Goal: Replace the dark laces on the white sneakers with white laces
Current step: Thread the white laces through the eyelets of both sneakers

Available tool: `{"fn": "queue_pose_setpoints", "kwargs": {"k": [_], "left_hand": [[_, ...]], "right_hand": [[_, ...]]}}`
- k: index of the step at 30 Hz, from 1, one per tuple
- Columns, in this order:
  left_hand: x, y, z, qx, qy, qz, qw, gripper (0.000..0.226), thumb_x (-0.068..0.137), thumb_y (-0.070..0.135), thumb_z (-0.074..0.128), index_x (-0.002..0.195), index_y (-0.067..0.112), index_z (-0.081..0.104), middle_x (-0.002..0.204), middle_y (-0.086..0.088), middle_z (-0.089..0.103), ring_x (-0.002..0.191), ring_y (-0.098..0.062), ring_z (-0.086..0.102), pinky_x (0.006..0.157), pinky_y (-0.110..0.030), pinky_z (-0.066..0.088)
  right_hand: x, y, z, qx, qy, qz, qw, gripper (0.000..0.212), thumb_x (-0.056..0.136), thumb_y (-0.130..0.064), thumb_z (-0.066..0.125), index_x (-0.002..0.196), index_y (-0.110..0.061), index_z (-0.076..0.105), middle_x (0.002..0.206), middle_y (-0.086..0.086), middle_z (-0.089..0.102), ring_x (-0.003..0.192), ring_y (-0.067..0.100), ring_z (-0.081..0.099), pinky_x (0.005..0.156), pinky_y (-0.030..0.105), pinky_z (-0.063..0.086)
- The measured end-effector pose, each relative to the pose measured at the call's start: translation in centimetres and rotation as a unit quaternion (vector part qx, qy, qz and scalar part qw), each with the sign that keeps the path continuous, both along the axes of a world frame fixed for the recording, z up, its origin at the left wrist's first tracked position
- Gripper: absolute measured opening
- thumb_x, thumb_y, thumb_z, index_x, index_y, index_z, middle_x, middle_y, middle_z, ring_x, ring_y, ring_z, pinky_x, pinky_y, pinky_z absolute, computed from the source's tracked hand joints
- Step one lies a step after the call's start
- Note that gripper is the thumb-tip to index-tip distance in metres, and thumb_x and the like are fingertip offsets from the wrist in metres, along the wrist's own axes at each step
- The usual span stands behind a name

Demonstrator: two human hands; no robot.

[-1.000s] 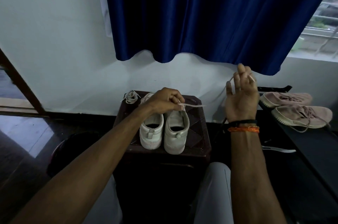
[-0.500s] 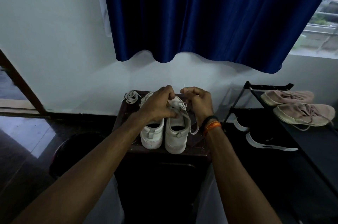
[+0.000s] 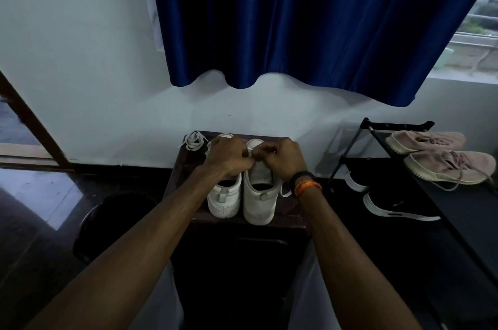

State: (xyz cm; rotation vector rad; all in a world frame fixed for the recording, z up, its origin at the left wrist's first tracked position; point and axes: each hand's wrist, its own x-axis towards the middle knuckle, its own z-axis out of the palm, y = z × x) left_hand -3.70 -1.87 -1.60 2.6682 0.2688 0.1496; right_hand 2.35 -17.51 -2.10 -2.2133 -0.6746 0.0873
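Both hands: left [image 3: 229,157], right [image 3: 277,158] pinch white lace [image 3: 284,192] over right sneaker [image 3: 260,195]

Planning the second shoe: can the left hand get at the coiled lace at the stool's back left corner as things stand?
Probably yes. The coiled lace lies bare on the stool, just left of the left hand, nothing over it. But that hand's fingers are busy pinching lace at the right sneaker and must let go first.
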Motion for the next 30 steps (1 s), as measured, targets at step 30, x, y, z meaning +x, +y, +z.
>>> {"fn": "queue_pose_setpoints", "kwargs": {"k": [30], "left_hand": [[1.2,2.1,-0.9,-0.337,0.071,0.109,0.932,0.007,0.077,0.000,0.069,0.081,-0.003,0.074,0.078,-0.023,0.070,0.076,-0.022,0.063,0.084,-0.044,0.057]], "right_hand": [[-0.4,0.7,-1.7,-0.107,-0.070,-0.002,0.992,0.013,0.083,-0.034,0.072,0.092,-0.032,0.081,0.094,0.001,0.077,0.088,0.025,0.069,0.073,0.036,0.055]]}}
